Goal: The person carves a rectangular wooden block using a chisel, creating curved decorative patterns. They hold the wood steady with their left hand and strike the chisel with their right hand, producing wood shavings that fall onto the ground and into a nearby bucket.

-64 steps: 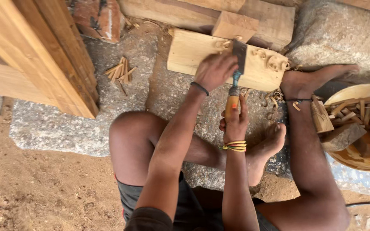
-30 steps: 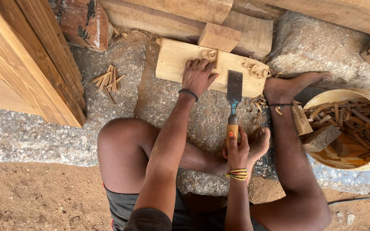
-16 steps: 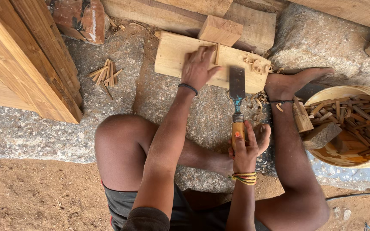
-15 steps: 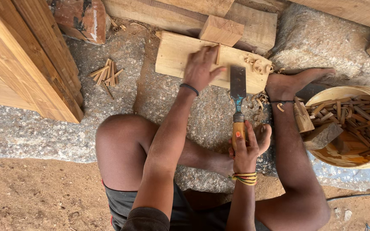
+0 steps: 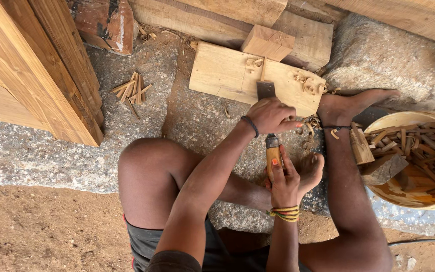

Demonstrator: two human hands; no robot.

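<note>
My right hand, with yellow bands at the wrist, grips the orange wooden handle of a chisel. My left hand, with a black wristband, closes over the chisel's metal shaft. The blade tip rests on a pale wooden plank lying on the stone slab. Curled shavings lie on the plank's right end. My right foot presses against the plank's right edge. A small wooden block sits behind the plank.
A round tub of wood offcuts stands at the right. Thick timber beams lean at the left, and more timber lies along the back. A bundle of small sticks lies on the stone slab. Bare earth is below.
My left hand has left the plank's top and now closes over the chisel's shaft. The chisel has moved left and forward, so its blade sits on the plank.
</note>
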